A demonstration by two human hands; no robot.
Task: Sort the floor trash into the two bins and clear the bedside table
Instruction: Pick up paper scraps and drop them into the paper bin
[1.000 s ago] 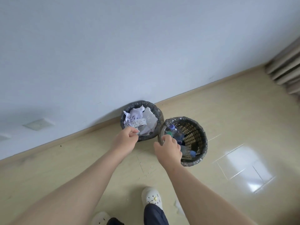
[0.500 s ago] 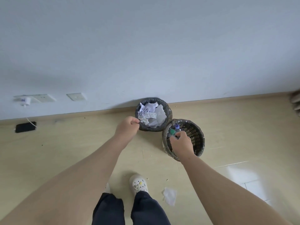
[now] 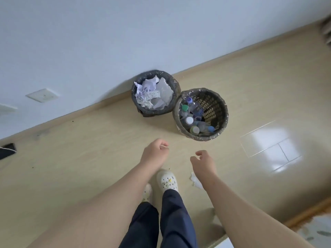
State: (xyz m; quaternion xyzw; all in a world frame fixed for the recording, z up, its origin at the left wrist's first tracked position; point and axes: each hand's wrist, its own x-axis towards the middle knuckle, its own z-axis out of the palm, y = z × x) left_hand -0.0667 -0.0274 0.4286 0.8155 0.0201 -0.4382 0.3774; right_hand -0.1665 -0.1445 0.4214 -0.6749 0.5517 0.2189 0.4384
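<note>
Where both reached bins before, left hand (image 3: pixel 155 151) now loosely curled, right hand (image 3: pixel 203 161) open; both empty, withdrawn.

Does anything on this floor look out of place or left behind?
Yes. A crumpled white tissue lies on the floor beside the white shoe, partly hidden by the right forearm, not in the paper bin. Small dark specks dot the floor near the wall. Both bins stand upright.

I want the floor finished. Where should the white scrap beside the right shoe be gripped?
Pinch the crumpled paper scrap at its raised upper edge, coming straight down with the right hand, which hovers open just above it. It lies low on the floor, partly hidden by that forearm.
</note>
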